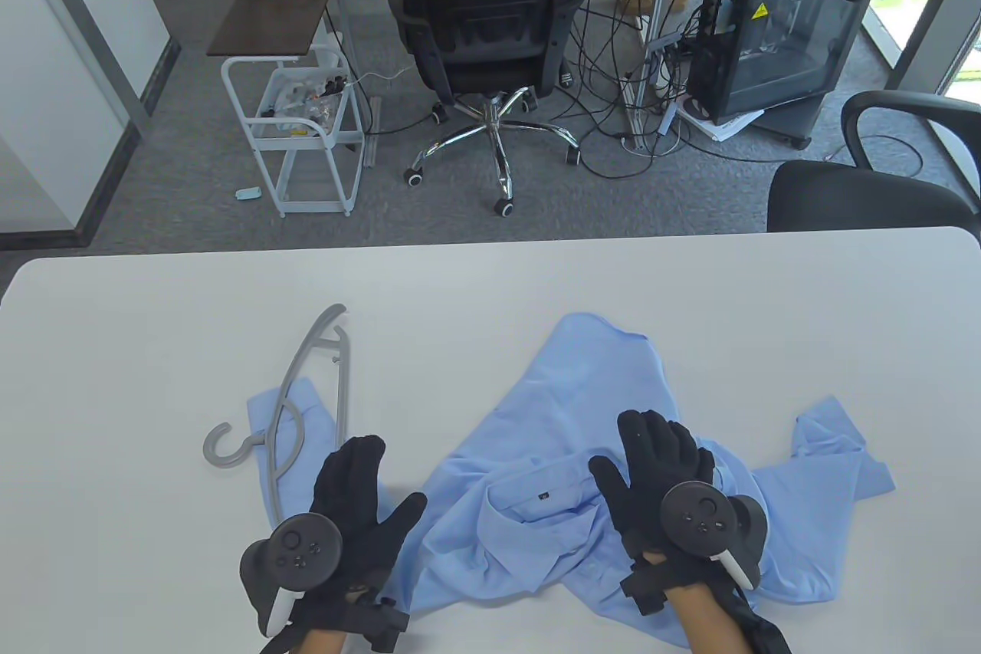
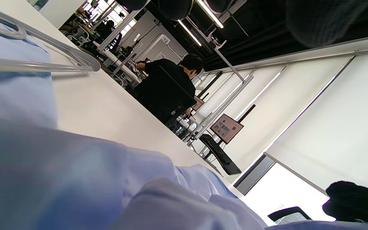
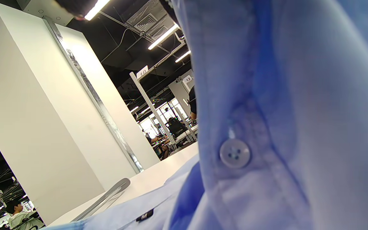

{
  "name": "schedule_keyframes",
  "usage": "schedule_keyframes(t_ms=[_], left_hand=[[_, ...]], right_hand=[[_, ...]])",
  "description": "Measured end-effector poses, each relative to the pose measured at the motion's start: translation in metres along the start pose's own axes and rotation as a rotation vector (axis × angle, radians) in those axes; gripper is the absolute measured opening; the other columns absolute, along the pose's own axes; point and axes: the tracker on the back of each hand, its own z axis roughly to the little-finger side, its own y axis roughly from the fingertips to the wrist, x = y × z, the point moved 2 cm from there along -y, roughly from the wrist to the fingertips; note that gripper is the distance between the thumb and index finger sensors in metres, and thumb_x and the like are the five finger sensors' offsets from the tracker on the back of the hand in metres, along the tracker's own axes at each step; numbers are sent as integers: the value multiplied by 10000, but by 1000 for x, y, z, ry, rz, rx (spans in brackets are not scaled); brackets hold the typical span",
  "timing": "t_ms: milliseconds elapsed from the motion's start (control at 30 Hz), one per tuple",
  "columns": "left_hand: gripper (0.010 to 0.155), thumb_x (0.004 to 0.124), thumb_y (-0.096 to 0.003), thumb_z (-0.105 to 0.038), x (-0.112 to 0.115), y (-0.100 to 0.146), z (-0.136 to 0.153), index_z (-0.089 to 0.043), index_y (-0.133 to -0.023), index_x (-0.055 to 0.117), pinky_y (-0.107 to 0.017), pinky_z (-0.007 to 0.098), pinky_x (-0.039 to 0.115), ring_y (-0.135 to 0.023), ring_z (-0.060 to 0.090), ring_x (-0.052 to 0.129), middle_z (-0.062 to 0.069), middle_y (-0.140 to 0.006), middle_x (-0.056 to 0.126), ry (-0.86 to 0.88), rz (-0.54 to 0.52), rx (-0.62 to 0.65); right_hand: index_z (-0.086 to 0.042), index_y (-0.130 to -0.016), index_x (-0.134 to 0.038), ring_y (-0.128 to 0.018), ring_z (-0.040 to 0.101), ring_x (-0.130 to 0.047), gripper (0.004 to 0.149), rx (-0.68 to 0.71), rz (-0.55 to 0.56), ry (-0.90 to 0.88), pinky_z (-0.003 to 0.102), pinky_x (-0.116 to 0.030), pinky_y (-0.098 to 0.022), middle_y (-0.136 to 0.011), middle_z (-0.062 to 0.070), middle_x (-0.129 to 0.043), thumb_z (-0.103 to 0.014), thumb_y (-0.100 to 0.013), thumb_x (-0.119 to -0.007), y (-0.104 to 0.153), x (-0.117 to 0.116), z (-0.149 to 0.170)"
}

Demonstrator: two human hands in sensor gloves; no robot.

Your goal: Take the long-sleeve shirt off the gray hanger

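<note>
A light blue long-sleeve shirt (image 1: 552, 455) lies crumpled on the white table (image 1: 153, 317), collar up near the front. The gray hanger (image 1: 310, 393) lies apart from the shirt's body at the left, resting across one sleeve (image 1: 295, 416). My left hand (image 1: 360, 489) lies flat, fingers spread, on the sleeve beside the hanger's lower end. My right hand (image 1: 659, 462) lies flat and open on the shirt to the right of the collar. The hanger (image 2: 37, 60) and shirt (image 2: 75, 179) show in the left wrist view. The right wrist view shows shirt fabric with a button (image 3: 234, 153) and the hanger (image 3: 107, 196).
Beyond the table's far edge stand a black office chair (image 1: 490, 33), a white wire cart (image 1: 306, 125), a computer case (image 1: 774, 41) with loose cables, and a second chair (image 1: 866, 194) at the right.
</note>
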Motion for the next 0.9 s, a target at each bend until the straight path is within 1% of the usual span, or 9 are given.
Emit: schedule_keyframes(t_ms=[167,300,367,467,567,667,800,833,900], left_hand=[[911,698,-473,-730,4,-1,-1,-283,-1178,333,-784,682,384,-1122,547,373,120,-1240,351,3,28,4],[913,695,-475,-728,4,0,-2,-280,-1178,322,-783,680,395,-1123,546,378,123,-1240,346,9,27,4],[916,696,-476,-727,4,0,-3,-279,-1178,316,-781,683,401,-1121,553,386,126,-1240,343,13,29,4],[921,695,-475,-727,6,0,-3,-284,-1178,299,-775,690,417,-1117,567,401,117,-1248,305,13,36,7],[923,693,-477,-729,6,0,-4,-305,-1179,268,-771,698,432,-1115,580,408,111,-1256,234,18,35,9],[917,689,-479,-732,6,-1,-3,-319,-1179,265,-768,707,429,-1122,583,391,101,-1262,226,29,39,9],[909,686,-479,-736,5,-1,-2,-333,-1182,273,-764,717,410,-1117,594,378,105,-1264,231,57,42,5],[908,686,-480,-737,5,-1,-2,-334,-1182,275,-762,719,406,-1117,596,371,111,-1263,228,58,44,3],[898,683,-480,-739,6,-1,-2,-348,-1183,283,-760,725,394,-1115,603,350,113,-1263,219,60,50,2]], right_hand=[[-84,-1191,-442,-985,734,-361,783,11,-10,32,866,-225,-576,-1165,356,-407,-599,-630,-620,0,-2,-4],[-95,-1199,-425,-991,729,-352,794,24,-47,-13,869,-229,-579,-1172,356,-383,-611,-628,-618,-1,-5,-5],[-93,-1200,-418,-986,738,-359,797,30,-56,-40,867,-255,-591,-1173,358,-375,-612,-629,-616,-1,-5,-5],[-99,-1203,-407,-989,728,-381,800,38,-63,-74,860,-340,-613,-1173,361,-363,-614,-628,-617,0,-4,-6],[-97,-1205,-398,-995,717,-404,805,49,-66,-86,845,-390,-629,-1174,360,-360,-616,-629,-615,0,-2,-9],[-97,-1205,-401,-991,712,-437,805,60,-73,-98,836,-427,-634,-1173,364,-363,-616,-629,-617,1,0,-12],[-96,-1205,-402,-1000,697,-446,811,71,-83,-104,831,-446,-636,-1176,357,-368,-621,-626,-617,2,0,-15],[-95,-1205,-405,-990,714,-453,810,74,-84,-106,830,-446,-637,-1176,358,-373,-621,-626,-618,2,0,-15],[-95,-1204,-414,-997,711,-440,806,72,-88,-107,846,-417,-630,-1179,353,-378,-623,-629,-613,2,0,-15]])
